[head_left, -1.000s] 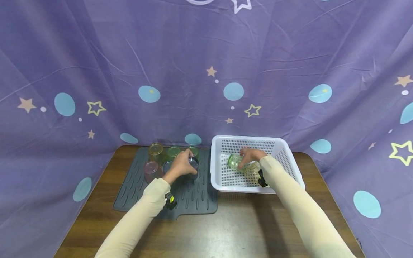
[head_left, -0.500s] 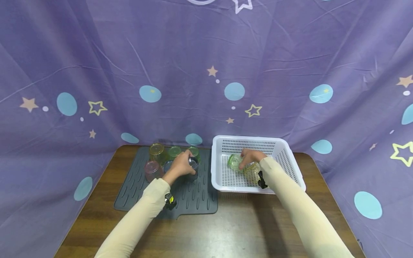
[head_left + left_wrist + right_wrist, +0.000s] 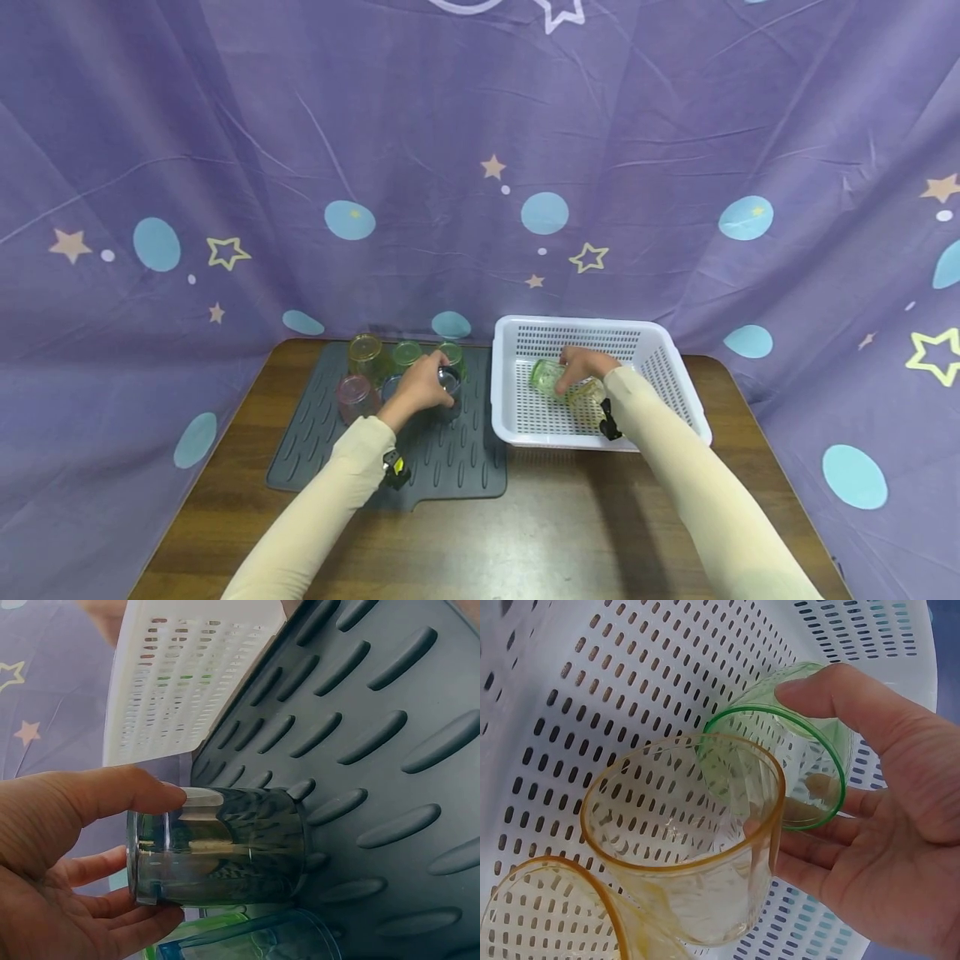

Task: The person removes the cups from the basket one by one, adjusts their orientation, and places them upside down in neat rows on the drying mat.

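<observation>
Purple curtain (image 3: pixel 420 100), creased, from 9 o'clock through 12 to 3 in head view; printed peach star (image 3: pixel 492 167) at 12, pale-blue oval (image 3: pixel 855 477) at 4. Brown wood-grain worktop (image 3: pixel 480 554) at 6, glossy.

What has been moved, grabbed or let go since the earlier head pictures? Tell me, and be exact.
Nothing visibly: no thing was picked up, let go or shifted. The left hand still holds the dark glass at the gray mat, the right hand still holds the green-rimmed glass in the white basket, and the pink glass stays put.
</observation>
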Demonstrator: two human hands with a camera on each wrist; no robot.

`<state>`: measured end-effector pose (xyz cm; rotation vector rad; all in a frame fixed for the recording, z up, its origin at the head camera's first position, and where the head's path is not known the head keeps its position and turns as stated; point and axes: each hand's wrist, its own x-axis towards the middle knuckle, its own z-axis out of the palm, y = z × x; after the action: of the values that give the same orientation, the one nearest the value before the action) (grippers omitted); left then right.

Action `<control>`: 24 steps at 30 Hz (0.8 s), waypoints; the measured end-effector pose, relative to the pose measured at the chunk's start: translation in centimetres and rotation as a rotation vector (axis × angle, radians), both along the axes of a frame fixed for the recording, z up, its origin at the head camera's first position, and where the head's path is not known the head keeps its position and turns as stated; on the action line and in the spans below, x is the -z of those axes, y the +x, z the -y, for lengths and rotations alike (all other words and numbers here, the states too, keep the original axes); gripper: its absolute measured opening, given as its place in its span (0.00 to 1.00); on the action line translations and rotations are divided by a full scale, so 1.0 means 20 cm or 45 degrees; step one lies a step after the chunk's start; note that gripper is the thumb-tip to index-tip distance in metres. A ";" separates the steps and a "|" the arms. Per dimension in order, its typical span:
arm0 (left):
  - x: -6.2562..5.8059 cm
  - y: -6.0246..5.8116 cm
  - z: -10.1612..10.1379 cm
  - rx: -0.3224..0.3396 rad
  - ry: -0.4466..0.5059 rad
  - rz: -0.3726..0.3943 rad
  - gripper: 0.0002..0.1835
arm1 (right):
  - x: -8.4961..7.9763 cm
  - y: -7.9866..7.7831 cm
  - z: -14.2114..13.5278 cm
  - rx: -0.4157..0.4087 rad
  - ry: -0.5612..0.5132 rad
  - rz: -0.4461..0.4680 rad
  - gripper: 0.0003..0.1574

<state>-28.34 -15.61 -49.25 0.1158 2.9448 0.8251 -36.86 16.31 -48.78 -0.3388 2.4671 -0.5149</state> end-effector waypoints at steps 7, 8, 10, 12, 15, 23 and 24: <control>0.01 -0.01 0.00 0.003 -0.013 -0.003 0.39 | 0.00 0.01 -0.03 0.021 -0.044 0.007 0.54; 0.02 -0.01 0.01 0.002 -0.014 -0.001 0.39 | 0.00 0.01 -0.03 0.024 -0.049 0.008 0.53; 0.01 -0.01 0.01 -0.005 -0.014 -0.004 0.38 | 0.00 0.01 -0.04 0.033 -0.065 0.009 0.52; 0.01 -0.01 0.01 -0.014 -0.004 -0.008 0.38 | -0.01 0.02 -0.04 0.031 -0.082 0.009 0.51; 0.01 -0.01 0.01 -0.031 0.027 -0.022 0.38 | -0.01 0.02 -0.05 0.031 -0.106 0.007 0.51; 0.01 -0.02 0.00 -0.050 0.069 -0.045 0.37 | -0.01 0.00 -0.07 0.011 -0.213 -0.023 0.49; 0.01 -0.03 0.00 -0.049 0.067 -0.041 0.37 | -0.01 0.00 -0.07 0.006 -0.244 -0.023 0.48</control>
<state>-28.88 -15.66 -49.51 0.0761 2.9646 0.9149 -36.86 17.72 -48.60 -0.4163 2.4419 -0.7559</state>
